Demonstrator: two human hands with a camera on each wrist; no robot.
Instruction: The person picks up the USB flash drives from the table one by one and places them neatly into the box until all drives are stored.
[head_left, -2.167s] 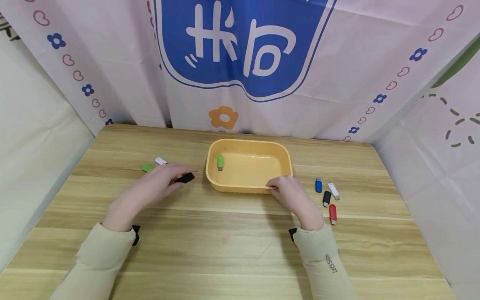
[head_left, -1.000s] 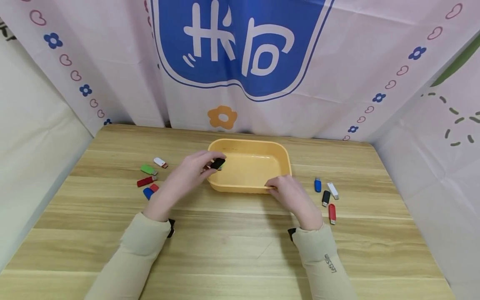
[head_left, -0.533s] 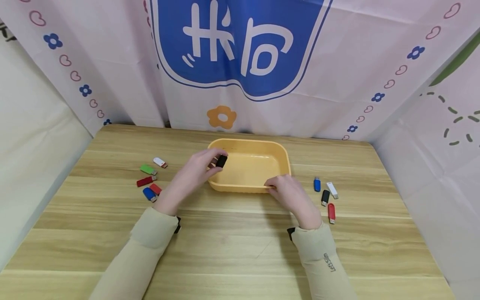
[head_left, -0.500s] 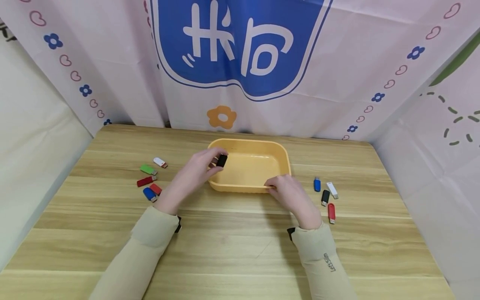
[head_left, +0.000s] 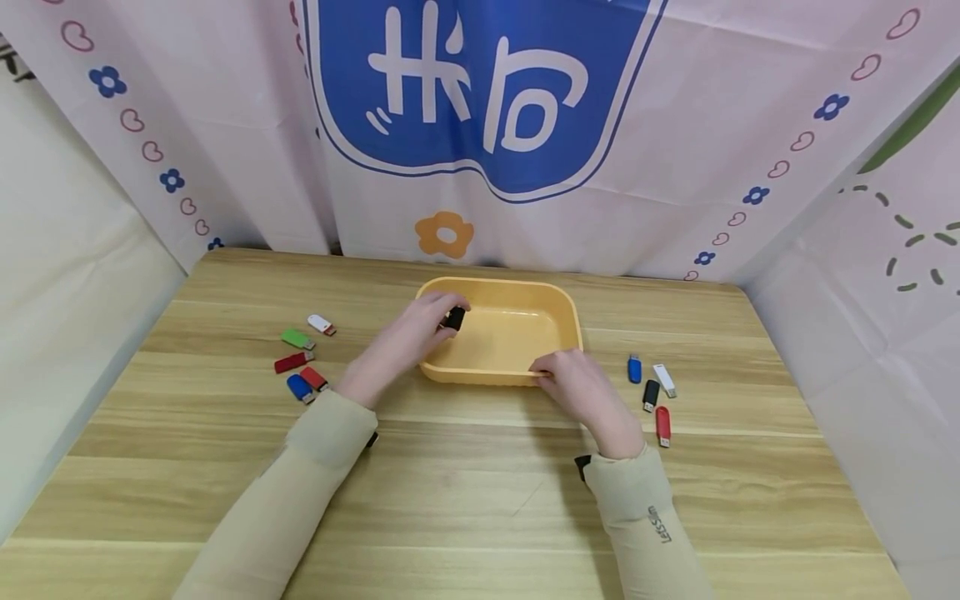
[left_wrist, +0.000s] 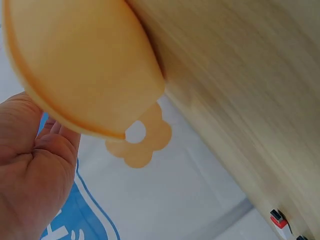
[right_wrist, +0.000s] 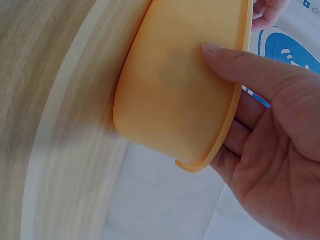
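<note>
My left hand (head_left: 416, 333) pinches a black USB flash drive (head_left: 455, 318) over the left part of a yellow plastic bin (head_left: 487, 377). In the left wrist view that hand (left_wrist: 35, 165) is at the rim of the bin (left_wrist: 85, 65), and its fingertips and the drive are hidden behind the wall. My right hand (head_left: 577, 387) grips the bin's front right rim. As the right wrist view shows, the thumb of this hand (right_wrist: 280, 125) lies against the outer wall of the bin (right_wrist: 175, 85), with the fingers over the rim inside.
On the table's left lie white (head_left: 321, 324), green (head_left: 297, 338), dark red (head_left: 293, 362), red (head_left: 313, 378) and blue (head_left: 301, 388) flash drives. Right of the bin are blue (head_left: 634, 368), white (head_left: 664, 381), black (head_left: 651, 396) and red (head_left: 663, 427) ones. A printed curtain (head_left: 637, 225) hangs behind.
My left hand has carried the black flash drive rightward from the table to over the bin. It now covers the green drive seen inside earlier. The right hand stays on the rim.
</note>
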